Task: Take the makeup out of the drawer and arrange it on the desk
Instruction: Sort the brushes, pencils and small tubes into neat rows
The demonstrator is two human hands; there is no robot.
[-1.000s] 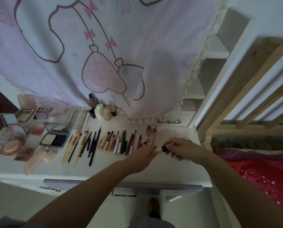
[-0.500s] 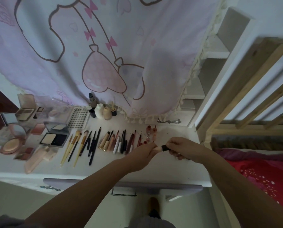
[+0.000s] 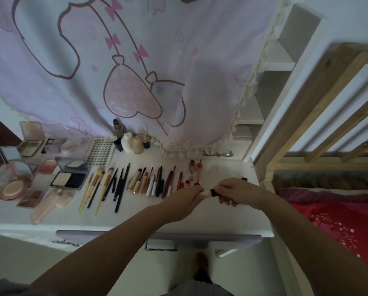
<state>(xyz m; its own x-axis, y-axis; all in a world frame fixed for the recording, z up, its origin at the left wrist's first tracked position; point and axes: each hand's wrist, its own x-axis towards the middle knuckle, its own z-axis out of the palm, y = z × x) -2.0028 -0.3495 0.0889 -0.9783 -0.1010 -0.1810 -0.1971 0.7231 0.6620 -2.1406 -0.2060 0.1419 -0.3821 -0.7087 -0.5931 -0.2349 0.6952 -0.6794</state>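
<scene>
Grip: both hands hold one small cosmetic tube (image 3: 208,193); left hand (image 3: 186,198) pinches its pale pink body, right hand (image 3: 235,192) pinches its black cap.
Location: centre right of the frame, just above the white desk (image 3: 232,218), right of the lip products (image 3: 195,171).
Arrangement so far: makeup brushes (image 3: 101,186) at centre left, compacts (image 3: 68,178) at far left, bottles (image 3: 134,143) by the curtain (image 3: 136,60).
Drawer (image 3: 157,236): at lower centre; contents not visible.
Handling (judged): light, rigid, smooth, likely to roll; hold mid-body, cap seated, and lay it parallel to its neighbours.
</scene>
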